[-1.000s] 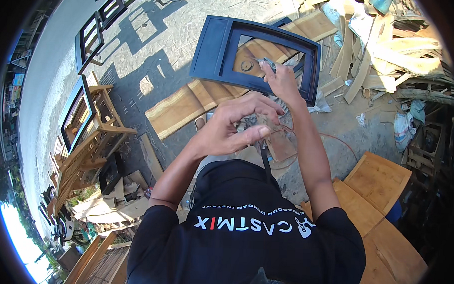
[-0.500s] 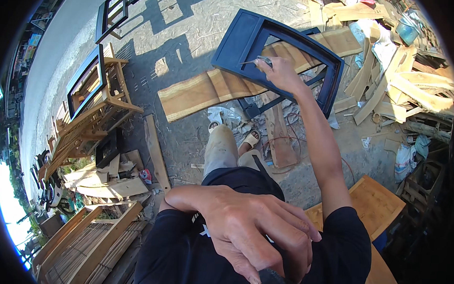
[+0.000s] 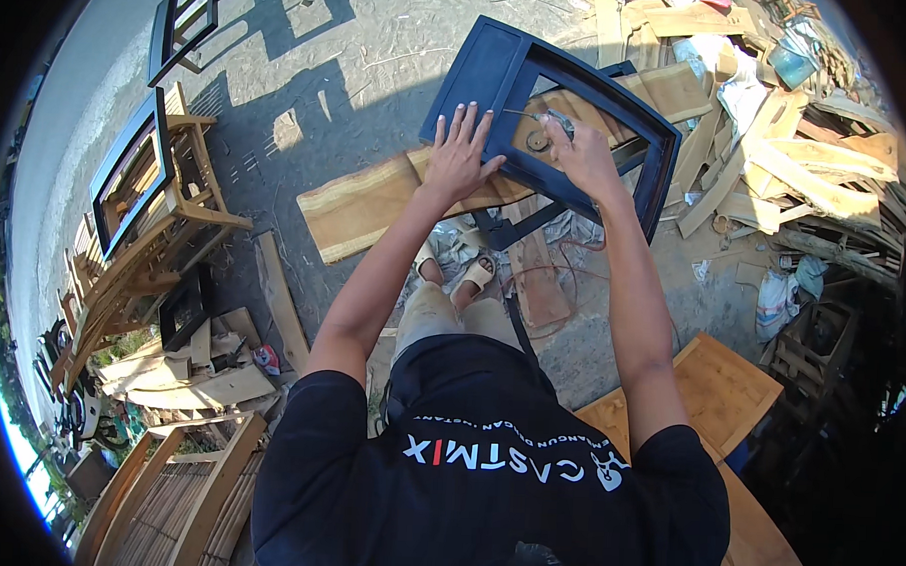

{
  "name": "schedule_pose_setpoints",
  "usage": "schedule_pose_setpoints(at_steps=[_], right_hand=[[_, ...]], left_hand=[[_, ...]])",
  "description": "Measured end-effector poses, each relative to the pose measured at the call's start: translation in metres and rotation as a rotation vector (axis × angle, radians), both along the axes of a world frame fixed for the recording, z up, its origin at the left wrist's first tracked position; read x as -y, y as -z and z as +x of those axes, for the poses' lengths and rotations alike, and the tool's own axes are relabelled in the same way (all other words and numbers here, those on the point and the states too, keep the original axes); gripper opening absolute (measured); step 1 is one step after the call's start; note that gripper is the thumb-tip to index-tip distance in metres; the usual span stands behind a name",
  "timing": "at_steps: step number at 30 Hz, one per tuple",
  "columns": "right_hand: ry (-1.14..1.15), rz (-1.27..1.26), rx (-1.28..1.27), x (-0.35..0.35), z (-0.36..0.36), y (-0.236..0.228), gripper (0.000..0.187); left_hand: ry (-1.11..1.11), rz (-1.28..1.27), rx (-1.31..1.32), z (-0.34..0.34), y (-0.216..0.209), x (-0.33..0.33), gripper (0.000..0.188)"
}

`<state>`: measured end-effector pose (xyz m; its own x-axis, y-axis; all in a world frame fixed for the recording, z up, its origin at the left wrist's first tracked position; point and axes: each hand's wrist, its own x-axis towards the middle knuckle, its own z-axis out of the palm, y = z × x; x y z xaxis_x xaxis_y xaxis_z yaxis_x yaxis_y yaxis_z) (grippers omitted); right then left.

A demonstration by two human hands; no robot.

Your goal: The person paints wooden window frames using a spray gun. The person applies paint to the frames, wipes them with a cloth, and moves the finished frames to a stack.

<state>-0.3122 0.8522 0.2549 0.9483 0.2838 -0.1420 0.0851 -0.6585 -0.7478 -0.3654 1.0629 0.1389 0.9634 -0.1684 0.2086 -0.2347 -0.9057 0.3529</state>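
Observation:
A black-painted wooden frame with a solid panel at one end (image 3: 477,72) lies at a slant across a long brown wood plank (image 3: 351,205). My left hand (image 3: 457,163) rests flat on the panel's near side, fingers spread. Over the frame's opening, my right hand (image 3: 585,160) is closed around an air blow gun (image 3: 560,124). Its thin bent nozzle points left, toward the panel and the left fingertips. A red hose (image 3: 574,245) trails on the ground below; its link to the gun is hidden.
Wood offcuts (image 3: 806,176) are heaped at the right. Black frames lean on a wooden rack (image 3: 192,189) at the left, with slatted wooden furniture (image 3: 166,503) nearer. An orange-brown wooden panel (image 3: 729,392) is beside my right elbow. Scraps litter the ground around my feet.
My left hand has moved from close in front of my chest out to the black panel. The blow gun in my right hand has shifted slightly right.

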Motion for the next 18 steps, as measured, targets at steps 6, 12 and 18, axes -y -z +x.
schedule_pose_setpoints(at_steps=[6, 12, 18], right_hand=[[0.162, 0.050, -0.051, 0.027, -0.023, -0.007, 0.046], [0.193, 0.113, -0.086, 0.036, -0.047, -0.007, 0.046], [0.103, 0.184, -0.146, 0.054, -0.048, 0.009, 0.040]], left_hand=[[-0.002, -0.037, 0.031, -0.005, 0.003, 0.016, 0.069], [0.006, -0.130, 0.022, -0.007, -0.006, 0.015, 0.059], [-0.195, -0.197, 0.065, -0.030, -0.012, -0.027, 0.062]])
